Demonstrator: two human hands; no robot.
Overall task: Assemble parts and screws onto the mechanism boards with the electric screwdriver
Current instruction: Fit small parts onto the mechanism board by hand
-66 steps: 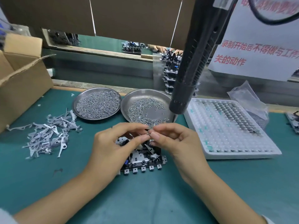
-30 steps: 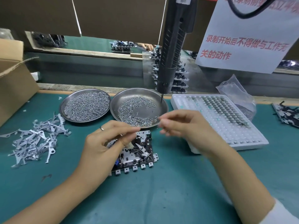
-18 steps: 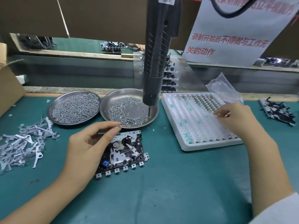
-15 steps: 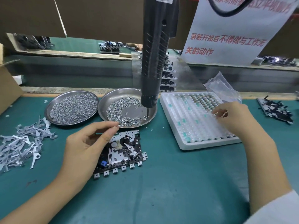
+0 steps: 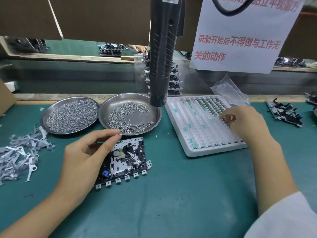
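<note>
Reached across from the mechanism board [image 5: 123, 160], the right hand [image 5: 243, 122] is now curled over the white parts tray [image 5: 188, 134], apparently pinching a small part. The board, flat on the desk [image 5: 171, 194], is steadied by the loosely curled left hand [image 5: 85, 157]. Seating that part is judged next.

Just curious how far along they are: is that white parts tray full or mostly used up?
Mostly used up. In the white tray, only far rows near the right hand hold dark parts; nearer pockets look empty.
</note>
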